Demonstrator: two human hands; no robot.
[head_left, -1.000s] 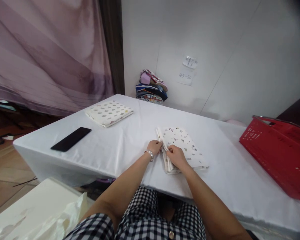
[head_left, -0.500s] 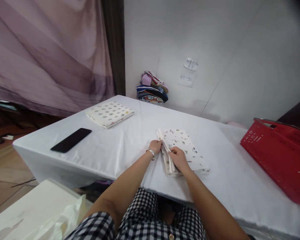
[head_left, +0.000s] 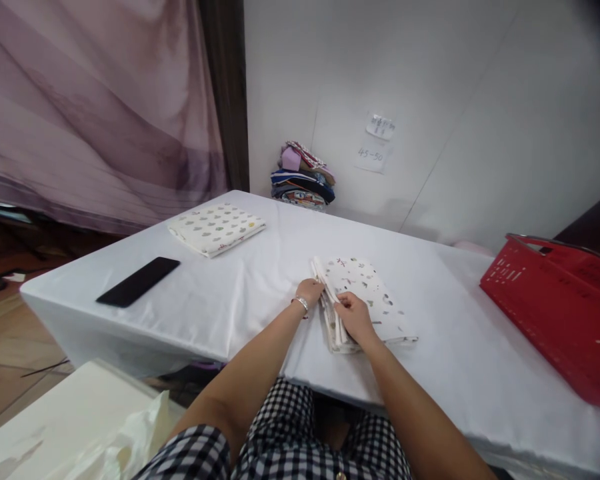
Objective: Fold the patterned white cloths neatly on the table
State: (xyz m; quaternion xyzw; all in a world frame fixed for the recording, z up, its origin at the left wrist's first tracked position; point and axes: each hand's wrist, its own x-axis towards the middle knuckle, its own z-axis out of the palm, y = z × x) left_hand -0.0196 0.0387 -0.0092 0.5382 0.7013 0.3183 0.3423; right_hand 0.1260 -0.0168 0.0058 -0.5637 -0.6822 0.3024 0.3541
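White cloth covers the counter [head_left: 230,300], which stands against a pale wall. We take the folded printed cloth [head_left: 367,293] as the landmark; it lies flat near the counter's front edge. Our left hand [head_left: 310,291] rests at its left edge, fingers curled on the stacked layers. Our right hand [head_left: 354,317] pinches those layers from above. Left of the cloth lie a second folded cloth [head_left: 216,227] and a black phone [head_left: 138,282]; right of it stands a red basket [head_left: 560,307].
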